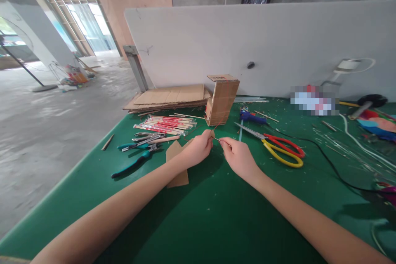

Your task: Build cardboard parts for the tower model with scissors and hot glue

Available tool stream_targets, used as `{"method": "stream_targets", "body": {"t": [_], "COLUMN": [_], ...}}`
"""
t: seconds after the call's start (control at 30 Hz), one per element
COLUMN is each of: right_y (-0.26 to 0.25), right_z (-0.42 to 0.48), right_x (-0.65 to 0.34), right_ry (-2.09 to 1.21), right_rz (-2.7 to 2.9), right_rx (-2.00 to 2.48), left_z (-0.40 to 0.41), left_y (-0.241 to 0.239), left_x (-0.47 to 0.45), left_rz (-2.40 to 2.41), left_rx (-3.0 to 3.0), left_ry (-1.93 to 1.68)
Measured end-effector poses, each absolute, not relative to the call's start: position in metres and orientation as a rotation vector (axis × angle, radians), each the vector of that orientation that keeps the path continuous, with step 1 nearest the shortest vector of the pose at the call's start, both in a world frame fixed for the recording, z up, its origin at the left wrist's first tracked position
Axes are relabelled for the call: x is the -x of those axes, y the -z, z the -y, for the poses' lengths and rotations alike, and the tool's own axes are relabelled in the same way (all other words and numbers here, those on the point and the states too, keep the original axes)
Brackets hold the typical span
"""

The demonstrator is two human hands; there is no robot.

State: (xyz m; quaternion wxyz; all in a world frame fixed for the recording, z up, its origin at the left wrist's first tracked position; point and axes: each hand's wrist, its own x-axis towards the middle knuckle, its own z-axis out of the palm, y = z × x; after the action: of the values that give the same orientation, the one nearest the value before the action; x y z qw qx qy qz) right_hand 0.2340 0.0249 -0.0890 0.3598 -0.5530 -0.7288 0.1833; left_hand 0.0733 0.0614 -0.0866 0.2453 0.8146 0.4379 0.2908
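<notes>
Both of my hands are raised over the green table, close together and closed. My left hand (199,149) pinches a small brown piece (212,133) that looks like cardboard. In my right hand (239,156) is a thin stick (217,139), and its far end meets the small piece at my left fingertips. A red thread or wire (215,127) shows just above the left fingers. Behind the hands stands a folded cardboard structure (224,101). Cut cardboard (177,177) lies under my left forearm, partly hidden by it.
Left of my hands lie teal-handled pliers (136,165) and wrapped sticks (168,123). Scissors (278,146) with red and yellow handles and a blue glue gun (253,117) lie to the right, with a black cable (321,152). Stacked cardboard (170,95) rests against a white board (198,45).
</notes>
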Motion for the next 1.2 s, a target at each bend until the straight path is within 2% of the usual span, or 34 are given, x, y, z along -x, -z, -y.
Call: {"method": "stream_targets", "body": {"t": [0.1,0.17,0.23,0.3,0.37,0.5,0.57,0.63,0.73,0.8,0.87,0.97,1.1,1.2], "right_y": [0.083,0.078,0.072,0.066,0.062,0.067,0.072,0.077,0.08,0.08,0.081,0.083,0.084,0.083], "right_z": [-0.021,-0.02,-0.022,-0.025,-0.029,-0.03,-0.028,-0.026,-0.023,-0.023,-0.024,-0.028,-0.033,-0.034], "right_x": [-0.228,-0.227,-0.229,-0.233,-0.24,-0.252,-0.256,-0.256,-0.25,-0.245,-0.242,-0.241,-0.242,-0.243], "right_ry": [-1.145,-1.455,-1.592,-1.538,-1.209,0.096,0.516,0.716,0.75,0.618,0.329,-0.355,-1.407,-1.694], "right_rz": [1.366,1.067,0.951,1.088,1.482,2.228,2.355,2.409,2.417,2.386,2.32,2.1,1.33,1.049], "right_rx": [1.354,1.259,1.194,1.237,1.354,1.387,1.334,1.313,1.343,1.448,1.567,1.541,1.353,1.25], "left_z": [-0.056,-0.056,-0.061,-0.069,-0.077,-0.084,-0.083,-0.08,-0.077,-0.076,-0.075,-0.074,-0.069,-0.06], "left_y": [0.087,0.088,0.087,0.083,0.076,0.061,0.057,0.056,0.055,0.057,0.062,0.074,0.082,0.074], "left_x": [-0.076,-0.077,-0.076,-0.074,-0.07,-0.058,-0.054,-0.053,-0.057,-0.061,-0.065,-0.069,-0.072,-0.075], "left_rz": [-1.26,-1.278,-1.223,-1.085,-0.938,-0.836,-0.855,-0.89,-0.935,-0.977,-1.025,-1.038,-1.092,-1.135], "left_rx": [-2.235,-2.235,-2.201,-2.084,-1.862,-1.631,-1.622,-1.639,-1.694,-1.738,-1.752,-1.722,-1.815,-1.932], "left_ry": [-0.778,-0.786,-0.805,-0.792,-0.725,-0.51,-0.441,-0.408,-0.402,-0.444,-0.485,-0.497,-0.495,-0.483]}}
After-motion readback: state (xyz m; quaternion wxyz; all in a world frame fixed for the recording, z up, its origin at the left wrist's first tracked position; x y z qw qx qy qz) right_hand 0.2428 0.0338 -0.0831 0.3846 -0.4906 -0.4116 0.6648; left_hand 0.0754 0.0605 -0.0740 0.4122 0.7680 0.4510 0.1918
